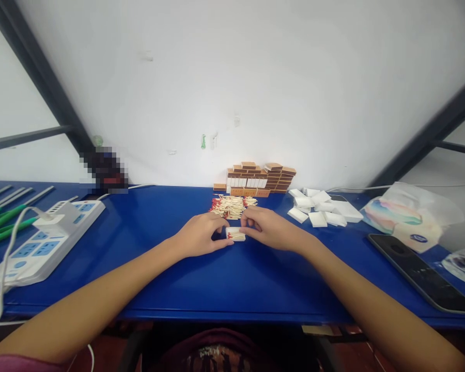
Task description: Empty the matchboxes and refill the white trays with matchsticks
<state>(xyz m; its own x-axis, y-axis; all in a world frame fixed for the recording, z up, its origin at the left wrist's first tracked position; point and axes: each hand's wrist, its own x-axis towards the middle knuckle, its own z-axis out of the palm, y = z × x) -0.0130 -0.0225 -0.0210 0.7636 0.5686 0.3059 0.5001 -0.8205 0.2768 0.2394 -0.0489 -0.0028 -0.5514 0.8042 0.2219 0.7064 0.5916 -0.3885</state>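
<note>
A small white matchbox tray [236,237] sits on the blue table with red-tipped matches in it, their heads toward the left. My left hand [201,233] holds the tray's left end between thumb and fingers. At the tray's right end is my right hand [273,227], its fingers curled and its thumb at the matches; whether it pinches a match or the tray rim is hidden. Just behind both hands lies a loose heap of matches [230,206], heads mostly to the left.
Brown matchboxes [281,178] stand stacked against the wall. White trays [313,204] lie in a pile to the right, near a tissue pack [406,217] and a phone [422,271]. On the left are a power strip [48,243] and green-handled tools [3,222].
</note>
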